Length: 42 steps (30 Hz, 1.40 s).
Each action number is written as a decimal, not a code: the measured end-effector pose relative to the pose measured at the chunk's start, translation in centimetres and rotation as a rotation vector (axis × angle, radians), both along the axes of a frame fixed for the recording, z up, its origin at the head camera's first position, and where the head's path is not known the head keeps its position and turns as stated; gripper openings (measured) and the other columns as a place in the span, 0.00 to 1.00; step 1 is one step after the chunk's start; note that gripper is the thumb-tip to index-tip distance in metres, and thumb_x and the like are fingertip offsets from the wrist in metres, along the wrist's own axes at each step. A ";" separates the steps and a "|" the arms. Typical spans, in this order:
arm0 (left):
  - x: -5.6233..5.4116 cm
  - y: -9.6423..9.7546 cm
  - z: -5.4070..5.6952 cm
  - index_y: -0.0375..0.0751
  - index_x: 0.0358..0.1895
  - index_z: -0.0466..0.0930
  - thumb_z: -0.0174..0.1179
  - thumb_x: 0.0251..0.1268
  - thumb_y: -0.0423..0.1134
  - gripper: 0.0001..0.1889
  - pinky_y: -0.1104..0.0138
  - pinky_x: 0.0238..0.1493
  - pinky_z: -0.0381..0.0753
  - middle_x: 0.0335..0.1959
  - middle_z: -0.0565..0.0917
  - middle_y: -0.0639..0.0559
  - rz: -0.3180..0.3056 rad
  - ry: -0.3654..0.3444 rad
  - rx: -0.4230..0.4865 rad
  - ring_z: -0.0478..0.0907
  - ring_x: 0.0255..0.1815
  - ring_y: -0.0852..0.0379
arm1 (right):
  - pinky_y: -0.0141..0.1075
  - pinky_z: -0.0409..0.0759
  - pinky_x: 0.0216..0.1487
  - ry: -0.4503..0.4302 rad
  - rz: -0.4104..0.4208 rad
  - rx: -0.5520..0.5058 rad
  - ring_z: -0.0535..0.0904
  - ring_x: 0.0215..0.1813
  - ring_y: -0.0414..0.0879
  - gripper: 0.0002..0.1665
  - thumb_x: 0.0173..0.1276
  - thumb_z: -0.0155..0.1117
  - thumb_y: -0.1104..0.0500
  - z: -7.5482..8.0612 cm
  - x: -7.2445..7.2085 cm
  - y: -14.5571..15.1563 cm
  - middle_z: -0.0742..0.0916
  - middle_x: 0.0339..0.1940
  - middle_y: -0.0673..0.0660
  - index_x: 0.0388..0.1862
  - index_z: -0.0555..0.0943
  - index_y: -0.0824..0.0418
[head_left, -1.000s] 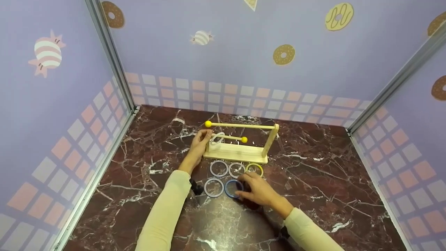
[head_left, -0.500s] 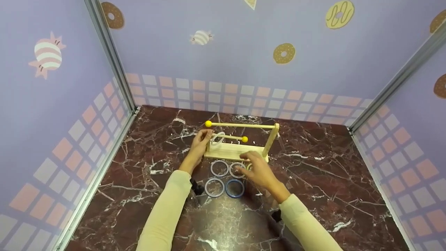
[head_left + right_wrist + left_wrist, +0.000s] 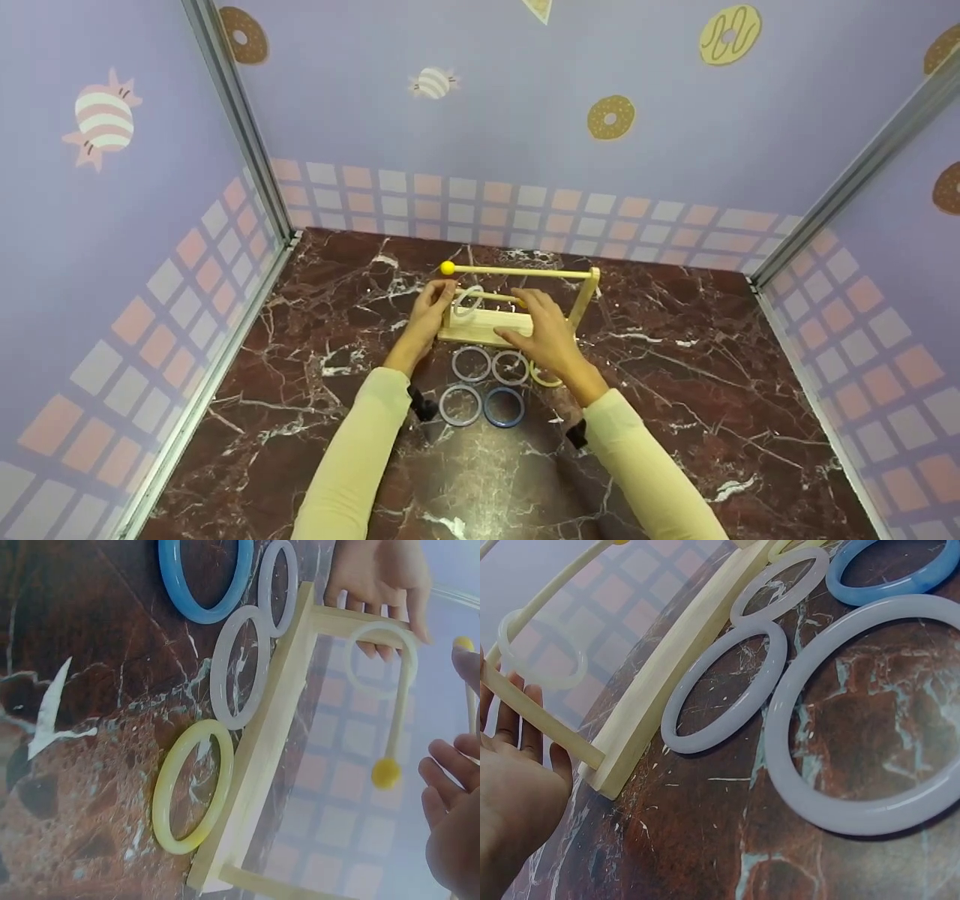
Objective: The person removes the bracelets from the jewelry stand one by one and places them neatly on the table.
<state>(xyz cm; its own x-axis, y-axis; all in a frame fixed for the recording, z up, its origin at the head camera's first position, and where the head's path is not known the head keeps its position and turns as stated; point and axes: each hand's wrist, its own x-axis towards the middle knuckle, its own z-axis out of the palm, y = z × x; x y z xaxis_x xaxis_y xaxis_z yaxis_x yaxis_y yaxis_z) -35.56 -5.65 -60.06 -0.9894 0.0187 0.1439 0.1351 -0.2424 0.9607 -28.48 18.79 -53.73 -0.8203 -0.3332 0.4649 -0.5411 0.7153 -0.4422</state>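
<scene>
My left hand (image 3: 426,315) grips the short post (image 3: 547,720) at the left end of a wooden two-rod stand (image 3: 480,330). A whitish bangle (image 3: 555,682) hangs on the lower rod, close to that post. My right hand (image 3: 551,337), with nothing in it, is raised with spread fingers at the free end of the lower rod. Its fingers largely cover the yellow end ball in the head view; the right wrist view shows that ball (image 3: 386,773) uncovered.
Before the stand lie a blue bangle (image 3: 201,613), a yellow bangle (image 3: 163,795) and several pale lilac bangles, including a near one (image 3: 778,727). The upper rod (image 3: 525,271) runs above, ending in a yellow ball (image 3: 448,268). Patterned panels enclose the marble-look table (image 3: 675,420).
My right hand has left the blue bangle and moved up and forward, past the yellow bangle, to the lower rod's ball end. The left hand stays on the post.
</scene>
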 end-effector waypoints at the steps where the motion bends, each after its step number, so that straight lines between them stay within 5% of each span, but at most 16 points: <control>1: 0.1 0.0 0.0 0.24 0.61 0.75 0.57 0.83 0.39 0.19 0.67 0.64 0.71 0.63 0.76 0.27 0.002 -0.005 0.002 0.77 0.57 0.56 | 0.58 0.70 0.71 -0.008 0.001 0.008 0.76 0.69 0.61 0.45 0.68 0.77 0.39 -0.1 -0.2 -0.2 0.81 0.68 0.61 0.75 0.74 0.61; 9: 0.1 -0.2 0.2 0.27 0.61 0.76 0.56 0.84 0.39 0.17 0.65 0.65 0.71 0.62 0.77 0.30 -0.012 -0.008 0.001 0.76 0.59 0.54 | 0.55 0.69 0.75 -0.082 0.002 0.026 0.74 0.73 0.62 0.46 0.69 0.76 0.39 -0.4 -1.9 -1.4 0.80 0.71 0.62 0.76 0.73 0.63; 16: -0.1 -0.3 0.4 0.26 0.61 0.76 0.56 0.84 0.39 0.17 0.52 0.71 0.68 0.54 0.82 0.41 -0.004 -0.010 -0.001 0.76 0.56 0.54 | 0.54 0.73 0.72 -0.137 0.015 0.004 0.78 0.68 0.61 0.45 0.68 0.77 0.40 0.0 -3.3 -3.0 0.82 0.69 0.64 0.75 0.74 0.63; 23: 0.3 -0.3 0.0 0.31 0.58 0.78 0.56 0.84 0.40 0.14 0.57 0.68 0.70 0.55 0.82 0.41 -0.004 -0.013 -0.001 0.76 0.58 0.53 | 0.57 0.73 0.70 -0.110 0.016 0.018 0.79 0.66 0.62 0.44 0.65 0.80 0.42 -1.0 -3.8 -4.6 0.84 0.65 0.64 0.71 0.77 0.64; 30: 0.5 0.0 -0.3 0.25 0.61 0.74 0.56 0.84 0.39 0.18 0.51 0.72 0.67 0.58 0.79 0.35 -0.021 -0.023 0.025 0.75 0.61 0.48 | 0.60 0.70 0.67 -0.029 -0.065 0.095 0.76 0.70 0.61 0.45 0.61 0.81 0.39 -2.6 -3.6 -5.6 0.84 0.67 0.61 0.70 0.79 0.61; 37: 0.0 0.1 0.1 0.28 0.60 0.77 0.57 0.84 0.41 0.17 0.65 0.65 0.71 0.54 0.81 0.45 -0.010 -0.016 0.017 0.75 0.58 0.55 | 0.60 0.67 0.69 -0.041 -0.126 0.142 0.74 0.71 0.60 0.46 0.62 0.80 0.37 -2.1 -4.3 -6.2 0.82 0.70 0.59 0.73 0.78 0.58; 42: -0.1 0.0 0.1 0.27 0.61 0.76 0.57 0.84 0.42 0.19 0.64 0.65 0.70 0.52 0.80 0.49 -0.023 -0.021 0.010 0.75 0.59 0.54 | 0.60 0.66 0.70 -0.070 -0.131 0.156 0.74 0.71 0.60 0.46 0.63 0.80 0.37 -2.1 -4.4 -6.2 0.82 0.71 0.58 0.73 0.78 0.58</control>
